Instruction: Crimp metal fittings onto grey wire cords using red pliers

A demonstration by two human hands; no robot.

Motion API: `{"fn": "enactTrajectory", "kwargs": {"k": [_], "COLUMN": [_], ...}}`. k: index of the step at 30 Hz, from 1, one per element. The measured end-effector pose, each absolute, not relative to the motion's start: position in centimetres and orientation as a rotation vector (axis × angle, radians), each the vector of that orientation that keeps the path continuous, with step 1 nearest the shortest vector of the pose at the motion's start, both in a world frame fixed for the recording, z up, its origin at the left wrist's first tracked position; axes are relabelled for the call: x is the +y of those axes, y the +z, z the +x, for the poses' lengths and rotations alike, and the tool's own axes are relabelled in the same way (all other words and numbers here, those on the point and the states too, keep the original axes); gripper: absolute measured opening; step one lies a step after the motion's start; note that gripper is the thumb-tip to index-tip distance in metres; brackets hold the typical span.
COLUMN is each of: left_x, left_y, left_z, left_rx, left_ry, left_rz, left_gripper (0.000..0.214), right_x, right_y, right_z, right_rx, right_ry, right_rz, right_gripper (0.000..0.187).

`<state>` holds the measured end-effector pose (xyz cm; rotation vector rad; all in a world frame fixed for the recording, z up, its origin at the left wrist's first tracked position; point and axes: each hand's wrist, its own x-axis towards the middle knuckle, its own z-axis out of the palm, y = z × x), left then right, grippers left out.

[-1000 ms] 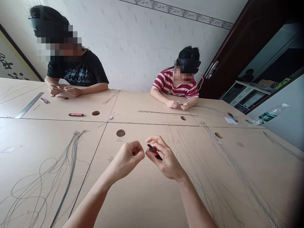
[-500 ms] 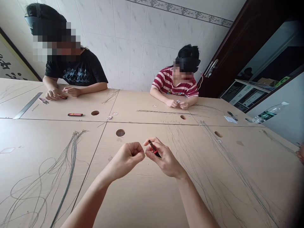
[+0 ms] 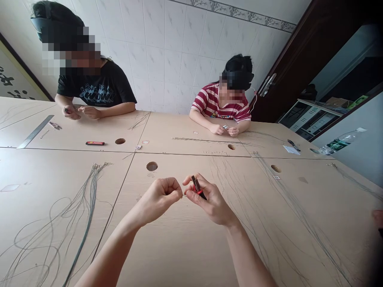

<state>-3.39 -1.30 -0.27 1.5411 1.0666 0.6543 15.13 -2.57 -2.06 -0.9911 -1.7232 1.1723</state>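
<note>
My right hand [image 3: 211, 199] is closed around a small pair of pliers [image 3: 196, 185] with red and black handles, its dark jaws pointing up and away. Close beside it, my left hand [image 3: 163, 197] is pinched shut; a tiny bit of something shows between the fingertips of both hands, too small to name. To the left lies a bundle of thin grey cords [image 3: 93, 195] with metal ends gathered at the top. More thin cords [image 3: 299, 215] stretch across the table on the right.
Two people sit across the table [image 3: 185, 247]. Near them lie a metal ruler [image 3: 36, 130], a red and black utility knife [image 3: 95, 143] and small metal pieces [image 3: 214, 152]. Round holes [image 3: 152, 166] pierce the tabletop. A plastic bottle [image 3: 342, 142] lies tilted at the right.
In my right hand the pliers have turned, so their jaws show more fully and the hand sits slightly farther right. The left co-worker's hand has lifted a dark tool from the table.
</note>
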Motion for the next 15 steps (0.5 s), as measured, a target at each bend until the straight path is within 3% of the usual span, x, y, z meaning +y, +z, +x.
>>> {"fn": "enactTrajectory", "kwargs": {"k": [15], "left_x": [-1.48], "left_y": [-0.12], "left_z": [-3.51], "left_rx": [1.089], "left_ry": [0.610], "left_rz": [1.545], "left_gripper": [0.012], "right_x": [-2.24], "right_y": [-2.16], "right_z": [15.04], "right_rx": [-1.770], "right_ry": [1.064], "right_rz": [-1.053], "right_gripper": [0.024]}}
